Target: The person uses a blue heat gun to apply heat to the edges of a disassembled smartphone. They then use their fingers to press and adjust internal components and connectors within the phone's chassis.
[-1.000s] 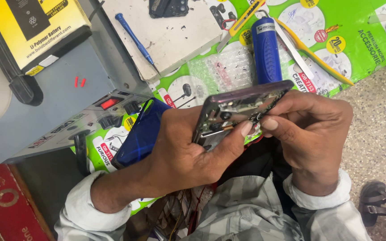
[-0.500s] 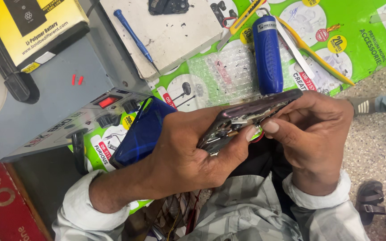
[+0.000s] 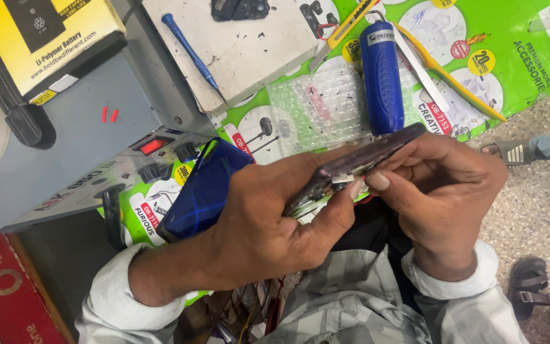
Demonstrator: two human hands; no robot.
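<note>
Hands first: I count 2 of mine and 1 opened phone (image 3: 351,169) between them, at the centre of the frame, tilted so I see it nearly edge-on. My left hand (image 3: 268,216) is wrapped under its lower left end, thumb pressed along the edge. My right hand (image 3: 444,191) is closed around its upper right end, thumb tip beside the left thumb. Just left of my left hand lies 1 dark blue case (image 3: 202,191). At upper centre I count 1 blue-handled screwdriver (image 3: 189,48) on 1 pale work pad (image 3: 249,57), 1 fat blue cylindrical tool (image 3: 382,76), and 1 yellow utility knife (image 3: 348,25) on the green printed mat (image 3: 510,64). At the left stands 1 grey power supply (image 3: 65,146).
</note>
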